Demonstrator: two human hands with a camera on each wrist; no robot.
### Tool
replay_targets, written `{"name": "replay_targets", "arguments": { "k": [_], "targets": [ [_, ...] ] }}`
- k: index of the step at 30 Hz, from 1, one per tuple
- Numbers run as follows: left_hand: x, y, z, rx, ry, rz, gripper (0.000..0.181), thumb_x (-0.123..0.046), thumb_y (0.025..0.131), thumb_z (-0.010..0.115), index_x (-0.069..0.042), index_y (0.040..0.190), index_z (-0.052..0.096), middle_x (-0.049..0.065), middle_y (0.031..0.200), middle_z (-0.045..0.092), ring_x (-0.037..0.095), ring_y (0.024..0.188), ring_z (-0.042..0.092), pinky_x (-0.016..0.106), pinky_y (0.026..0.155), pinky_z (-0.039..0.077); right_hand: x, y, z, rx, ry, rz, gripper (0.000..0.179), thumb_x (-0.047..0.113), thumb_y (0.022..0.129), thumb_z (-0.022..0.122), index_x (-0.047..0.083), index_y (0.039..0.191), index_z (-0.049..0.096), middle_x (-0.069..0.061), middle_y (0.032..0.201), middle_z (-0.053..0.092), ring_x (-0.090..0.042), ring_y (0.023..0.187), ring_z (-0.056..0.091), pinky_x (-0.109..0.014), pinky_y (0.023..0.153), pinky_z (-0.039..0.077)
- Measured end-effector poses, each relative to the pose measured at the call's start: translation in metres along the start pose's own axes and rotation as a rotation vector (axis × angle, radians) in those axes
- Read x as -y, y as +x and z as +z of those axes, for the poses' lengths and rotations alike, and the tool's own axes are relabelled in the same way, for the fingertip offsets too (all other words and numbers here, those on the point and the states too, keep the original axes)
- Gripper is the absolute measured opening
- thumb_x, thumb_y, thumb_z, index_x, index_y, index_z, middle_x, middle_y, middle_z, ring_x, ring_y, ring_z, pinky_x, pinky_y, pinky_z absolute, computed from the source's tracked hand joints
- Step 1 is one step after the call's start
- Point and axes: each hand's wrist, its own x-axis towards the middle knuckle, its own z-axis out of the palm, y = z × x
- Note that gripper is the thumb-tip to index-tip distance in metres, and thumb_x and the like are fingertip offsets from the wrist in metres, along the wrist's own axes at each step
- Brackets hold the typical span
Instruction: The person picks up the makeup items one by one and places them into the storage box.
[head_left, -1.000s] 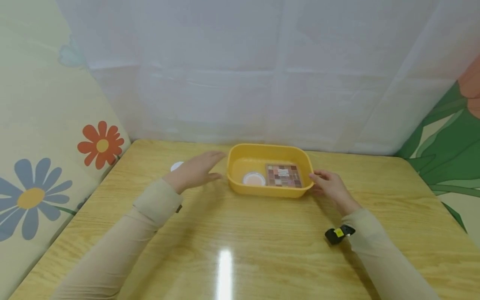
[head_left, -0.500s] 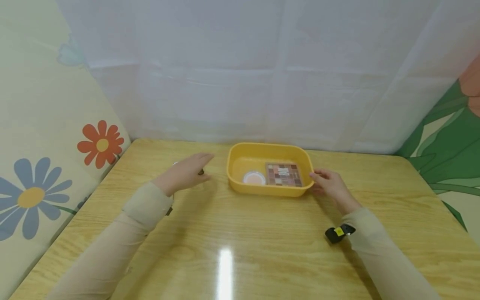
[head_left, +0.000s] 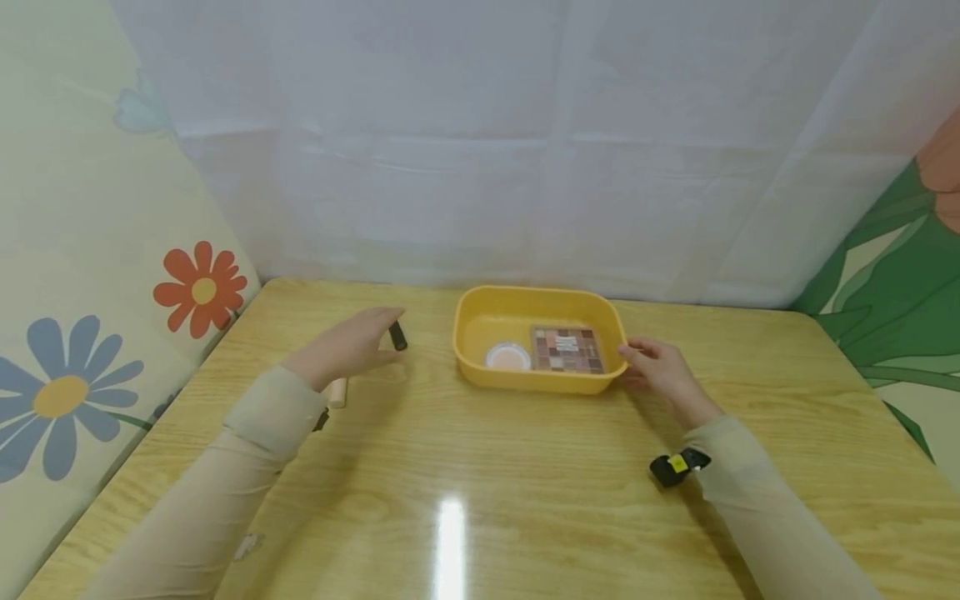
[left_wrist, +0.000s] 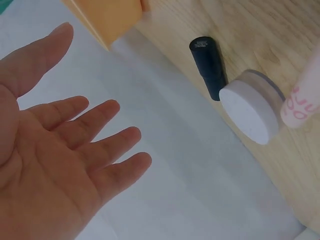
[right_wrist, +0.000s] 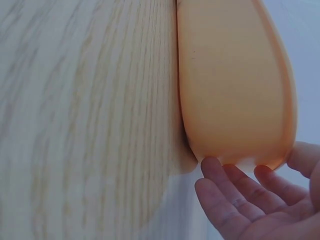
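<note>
Gripping the right end of a yellow plastic basin with rounded corners (head_left: 532, 382) in the right hand (head_left: 663, 375). Has this grip clamped on the basin, with the thumb at the rim and fingertips (right_wrist: 211, 165) against the outside of the end wall.

Holding nothing in the left hand (head_left: 347, 343), out to the left of the basin and apart from it. Shows this grip spread, with the thumb well away from four nearly straight fingers (left_wrist: 120, 176).

Has the basin standing on a light wooden surface (head_left: 562, 475), near a hanging white cloth (head_left: 450, 183). Shows inside it, toward the left, a round compact with a pale pink middle and white rim (head_left: 508, 357), and just to its right a flat square palette of brown and pinkish tiles (head_left: 551, 362).

Shows in the head view a short black cylindrical tube (head_left: 397, 336) between left thumb and fingers, but clear of the hand in the left wrist view. Shows there, just beside it, a round jar with a white lid (left_wrist: 247, 116), then a pale pink tube with pink lettering (left_wrist: 302, 100), cut off by the frame. Cannot tell whether jar and black tube touch. Wears beige sleeves (head_left: 765, 500), and at the right wrist a small black device with a yellow patch (head_left: 666, 472).
</note>
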Motion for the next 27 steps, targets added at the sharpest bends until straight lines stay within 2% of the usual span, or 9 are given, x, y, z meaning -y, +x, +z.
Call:
{"name": "replay_targets", "arguments": {
  "k": [11, 20, 27],
  "targets": [
    [0.014, -0.003, 0.004, 0.019, -0.046, -0.035, 0.070, -0.009, 0.093, 0.064, 0.015, 0.145, 0.024, 0.036, 0.146, 0.031, 0.048, 0.135, 0.030, 0.056, 0.112, 0.025, -0.001, 0.002, 0.000, -0.001, 0.023, 0.003, 0.055, 0.023, 0.105, 0.042, -0.018, 0.141, 0.031, -0.038, 0.137, 0.041, -0.003, 0.078, 0.062, -0.031, 0.081, 0.057],
    [0.022, -0.002, 0.009, 0.029, -0.055, -0.077, 0.073, -0.008, 0.092, 0.066, 0.016, 0.145, 0.022, 0.038, 0.146, 0.029, 0.050, 0.135, 0.027, 0.057, 0.112, 0.023, -0.002, 0.003, 0.000, -0.003, 0.012, -0.011, 0.056, 0.024, 0.105, 0.043, -0.019, 0.139, 0.033, -0.038, 0.135, 0.043, -0.004, 0.077, 0.062, -0.031, 0.077, 0.057],
    [0.030, -0.001, 0.016, 0.013, -0.056, -0.069, 0.077, -0.009, 0.089, 0.069, 0.018, 0.144, 0.022, 0.040, 0.144, 0.027, 0.054, 0.133, 0.027, 0.060, 0.111, 0.023, -0.002, 0.002, -0.001, 0.005, 0.006, -0.010, 0.056, 0.024, 0.105, 0.043, -0.019, 0.139, 0.033, -0.039, 0.135, 0.042, -0.003, 0.077, 0.062, -0.031, 0.076, 0.058]
  ]
}}
